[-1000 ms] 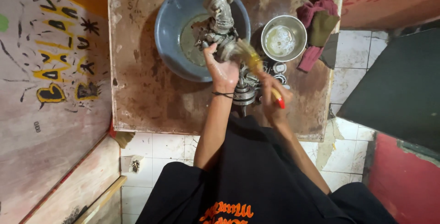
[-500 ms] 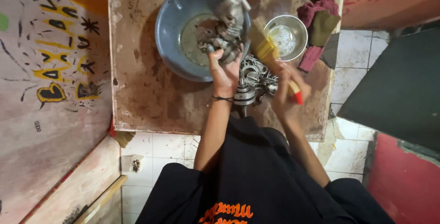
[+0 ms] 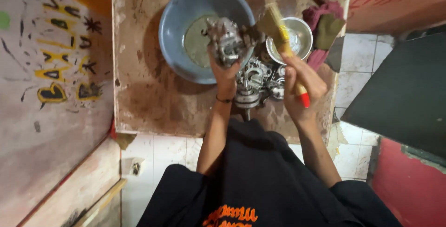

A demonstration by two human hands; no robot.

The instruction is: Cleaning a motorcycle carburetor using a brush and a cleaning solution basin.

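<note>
My left hand (image 3: pixel 226 73) grips a grey metal engine part (image 3: pixel 226 40), much like a carburettor, and holds it over the near right edge of a blue plastic basin (image 3: pixel 179 13). My right hand (image 3: pixel 301 85) holds a paintbrush (image 3: pixel 280 27) with a yellow handle and red tip; its bristles point up and away, beside the part. Below the held part, more metal parts (image 3: pixel 254 82) lie on the worn wooden board (image 3: pixel 148 97).
A small steel bowl (image 3: pixel 302 31) stands right of the basin. Red and olive rags (image 3: pixel 325 20) lie at the board's far right corner. A painted wall is on the left, white floor tiles below, a dark panel on the right.
My left hand has lifted the metal part up and leftwards over the basin's edge. My right hand has swung the brush from low beside the part out to the right and upright.
</note>
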